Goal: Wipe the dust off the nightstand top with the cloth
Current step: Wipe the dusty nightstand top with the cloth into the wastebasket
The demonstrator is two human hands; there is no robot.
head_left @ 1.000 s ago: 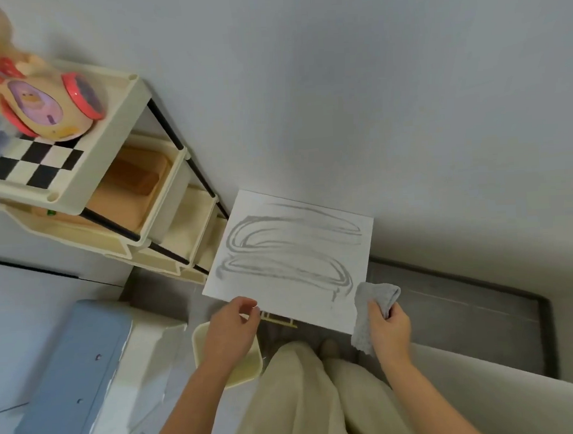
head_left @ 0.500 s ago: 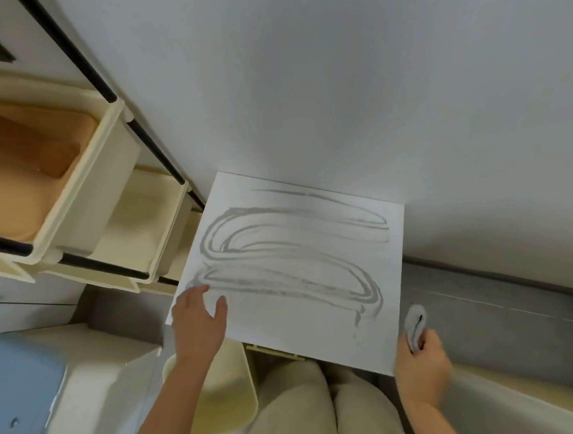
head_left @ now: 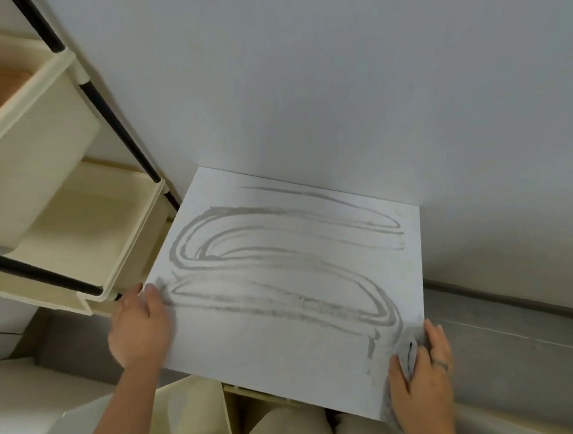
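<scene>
The nightstand top [head_left: 293,316] is a white square panel set against the wall, with a cream shelf unit [head_left: 63,228] just beside its left edge. Grey dust streaks [head_left: 280,250] loop across the rear and middle of the panel and trail down toward the near right corner. The band nearest the person looks mostly clear.

The left hand [head_left: 140,327] lies flat and empty on the near left edge of the panel, fingers spread, bracing it. The right hand [head_left: 419,375] is closed around the grey cloth [head_left: 408,354], which is bunched small and presses on the panel at the near right corner, touching the tail of the streaks.

Judged step: start of a wiping pass from the right corner.

Recommended technique:
- Open the cloth out flatter under the palm; a tight wad probably leaves ridges of dust like those present.
- Hold even downward pressure and sweep in straight, overlapping strokes from the wall edge toward the front.
- Collect the dust into the cloth instead of pushing it over the edge onto the floor [head_left: 517,331].
- Keep the left hand clear of the stroke path, and wipe beneath it last.
</scene>
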